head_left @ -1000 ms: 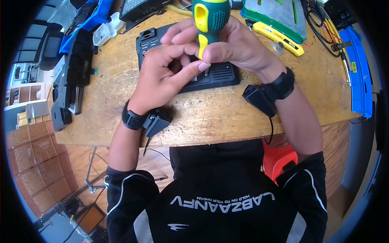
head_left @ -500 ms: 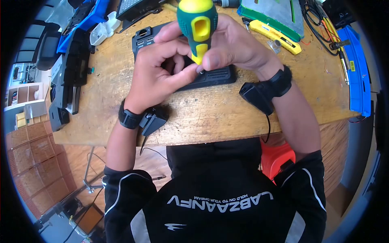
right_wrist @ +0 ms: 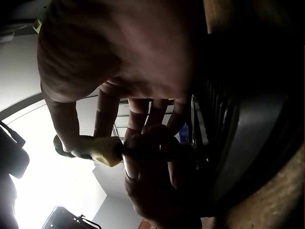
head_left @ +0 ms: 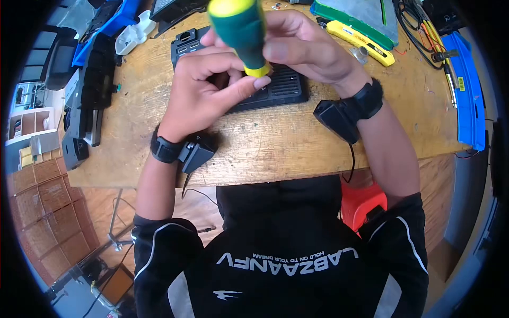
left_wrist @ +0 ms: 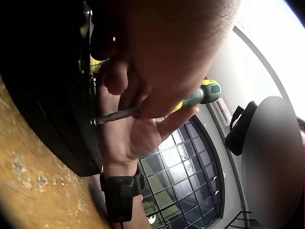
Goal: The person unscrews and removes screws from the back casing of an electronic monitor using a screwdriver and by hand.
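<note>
A screwdriver with a green and yellow handle stands nearly upright over a black device housing on the bench. My right hand grips the handle between thumb and fingers. Lower down, my left hand pinches the tool just below the handle with thumb and forefinger. In the left wrist view the metal screwdriver shaft reaches down to a small screw on the housing face. The right wrist view shows my thumb on the handle and the left fingers around the dark shaft.
Right of the housing lie a yellow utility knife and a small metal cylinder. A green-edged case is behind them. A blue tray stands at the right edge, black casings and a white plastic part at left.
The screwdriver handle has shifted left and turned in the right hand, its yellow inset no longer facing the head camera. The right fingers have spread. The left hand keeps its pinch.
</note>
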The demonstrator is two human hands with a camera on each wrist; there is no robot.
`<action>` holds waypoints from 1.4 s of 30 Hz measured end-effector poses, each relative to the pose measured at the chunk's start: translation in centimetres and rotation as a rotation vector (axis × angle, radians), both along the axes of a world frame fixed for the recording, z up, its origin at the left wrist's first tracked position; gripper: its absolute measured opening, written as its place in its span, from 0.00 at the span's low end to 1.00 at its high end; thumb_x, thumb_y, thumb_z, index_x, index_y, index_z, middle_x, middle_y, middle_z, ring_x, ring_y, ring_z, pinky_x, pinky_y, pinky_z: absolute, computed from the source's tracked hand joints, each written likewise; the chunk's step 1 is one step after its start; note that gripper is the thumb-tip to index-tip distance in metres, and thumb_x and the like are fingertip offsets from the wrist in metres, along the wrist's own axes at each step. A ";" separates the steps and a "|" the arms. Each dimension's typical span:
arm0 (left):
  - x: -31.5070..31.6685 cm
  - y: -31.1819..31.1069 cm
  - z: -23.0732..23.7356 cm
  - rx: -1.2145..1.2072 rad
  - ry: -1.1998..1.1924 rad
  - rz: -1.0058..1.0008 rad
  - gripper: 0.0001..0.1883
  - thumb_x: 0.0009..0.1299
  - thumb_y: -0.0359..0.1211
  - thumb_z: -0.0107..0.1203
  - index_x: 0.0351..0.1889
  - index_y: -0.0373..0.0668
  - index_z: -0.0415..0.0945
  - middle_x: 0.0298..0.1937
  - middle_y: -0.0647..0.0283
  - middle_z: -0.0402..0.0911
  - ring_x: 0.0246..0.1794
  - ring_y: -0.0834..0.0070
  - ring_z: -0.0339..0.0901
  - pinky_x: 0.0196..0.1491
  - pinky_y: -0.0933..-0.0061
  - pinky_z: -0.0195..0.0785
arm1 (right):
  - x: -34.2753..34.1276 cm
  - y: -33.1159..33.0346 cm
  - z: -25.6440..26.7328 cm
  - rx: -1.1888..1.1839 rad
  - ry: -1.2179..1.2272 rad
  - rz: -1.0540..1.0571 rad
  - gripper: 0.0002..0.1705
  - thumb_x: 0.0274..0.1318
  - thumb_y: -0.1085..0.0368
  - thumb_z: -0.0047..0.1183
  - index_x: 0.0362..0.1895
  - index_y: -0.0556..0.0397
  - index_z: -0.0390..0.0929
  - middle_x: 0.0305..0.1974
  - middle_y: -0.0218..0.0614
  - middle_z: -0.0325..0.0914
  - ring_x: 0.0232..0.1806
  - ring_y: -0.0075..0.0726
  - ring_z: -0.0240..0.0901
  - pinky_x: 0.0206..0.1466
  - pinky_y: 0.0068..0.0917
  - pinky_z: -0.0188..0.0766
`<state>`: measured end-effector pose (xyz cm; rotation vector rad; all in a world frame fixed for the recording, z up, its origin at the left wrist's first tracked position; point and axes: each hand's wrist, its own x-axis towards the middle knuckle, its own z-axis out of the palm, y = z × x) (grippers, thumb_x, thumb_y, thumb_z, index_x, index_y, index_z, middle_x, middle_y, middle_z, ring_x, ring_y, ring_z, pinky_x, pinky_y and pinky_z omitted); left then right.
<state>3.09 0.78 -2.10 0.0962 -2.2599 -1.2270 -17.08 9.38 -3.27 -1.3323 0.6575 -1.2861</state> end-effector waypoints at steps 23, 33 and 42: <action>0.1 -0.4 -0.7 0.052 -0.037 0.073 0.15 0.62 0.29 0.74 0.22 0.40 0.76 0.17 0.75 0.71 0.19 0.87 0.62 0.25 0.82 0.54 | 0.3 0.2 0.6 -0.144 0.171 -0.088 0.43 0.50 0.54 0.74 0.68 0.58 0.72 0.65 0.46 0.76 0.68 0.41 0.73 0.76 0.41 0.64; 0.1 0.4 1.4 -0.030 -0.117 0.079 0.18 0.59 0.32 0.77 0.18 0.43 0.75 0.16 0.70 0.72 0.22 0.80 0.69 0.37 0.74 0.64 | -0.1 0.1 0.2 -0.054 0.079 0.023 0.38 0.58 0.51 0.66 0.67 0.59 0.73 0.68 0.50 0.72 0.69 0.44 0.71 0.76 0.41 0.64; 0.2 0.2 0.6 0.064 -0.078 0.056 0.17 0.59 0.33 0.77 0.19 0.41 0.76 0.15 0.73 0.72 0.15 0.84 0.64 0.23 0.80 0.55 | 0.8 0.6 0.9 -0.126 0.049 -0.097 0.28 0.54 0.63 0.72 0.59 0.57 0.80 0.54 0.33 0.80 0.53 0.25 0.75 0.63 0.24 0.69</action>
